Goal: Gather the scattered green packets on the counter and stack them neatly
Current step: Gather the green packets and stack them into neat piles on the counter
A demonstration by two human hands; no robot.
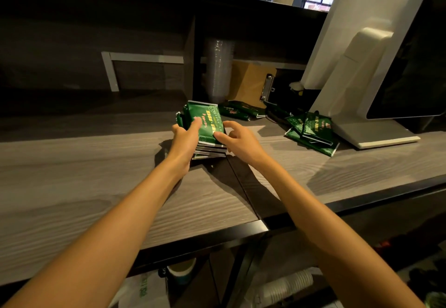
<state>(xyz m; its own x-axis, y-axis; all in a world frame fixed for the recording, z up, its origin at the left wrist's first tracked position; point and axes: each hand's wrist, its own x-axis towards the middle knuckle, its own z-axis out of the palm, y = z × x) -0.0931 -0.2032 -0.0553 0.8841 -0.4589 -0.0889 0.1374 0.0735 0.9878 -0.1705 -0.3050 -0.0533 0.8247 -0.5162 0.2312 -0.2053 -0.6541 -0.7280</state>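
Got the stack of green packets (208,128) sitting mid-desk (96,163), toward the back edge. My left hand (184,140) grips its left side with one finger flat on top, and my right hand (239,140) pinches the right side, thumb on top. Loose packets (311,131) lie toward the desk's right end, just beside the monitor stand (376,136).

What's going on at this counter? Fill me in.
A person is squaring up a stack of green packets on the wooden counter, the left hand gripping its left side and the right hand holding its right edge. The job is unfinished: loose packets lie in a heap by the white monitor stand, and other packets sit further back beside the clipboard.
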